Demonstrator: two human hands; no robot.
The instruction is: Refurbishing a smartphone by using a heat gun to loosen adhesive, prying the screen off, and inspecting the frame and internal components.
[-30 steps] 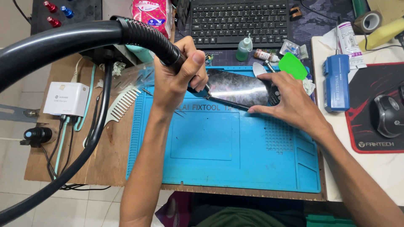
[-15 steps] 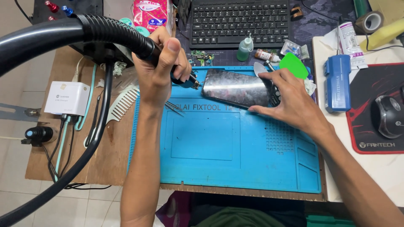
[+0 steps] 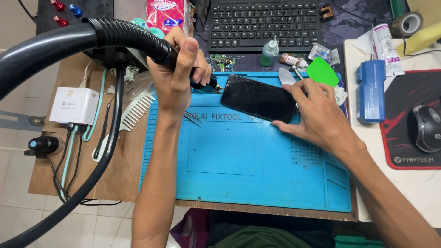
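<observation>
My left hand grips a black handpiece on the end of a thick black ribbed hose; its nozzle points at the left edge of a dark smartphone. The phone lies face up at the top of a blue work mat. My right hand rests flat on the phone's right end, with its fingers spread over the edge. Metal tweezers lie on the mat just below my left hand.
A black keyboard lies beyond the mat, with a green-capped bottle and a green pick. A white comb and white charger box are at left. At right lie a blue tool case and a mouse.
My left hand has pulled the handpiece leftward, off the phone's middle to its left edge. The phone now lies flatter under my right hand, which has stayed put.
</observation>
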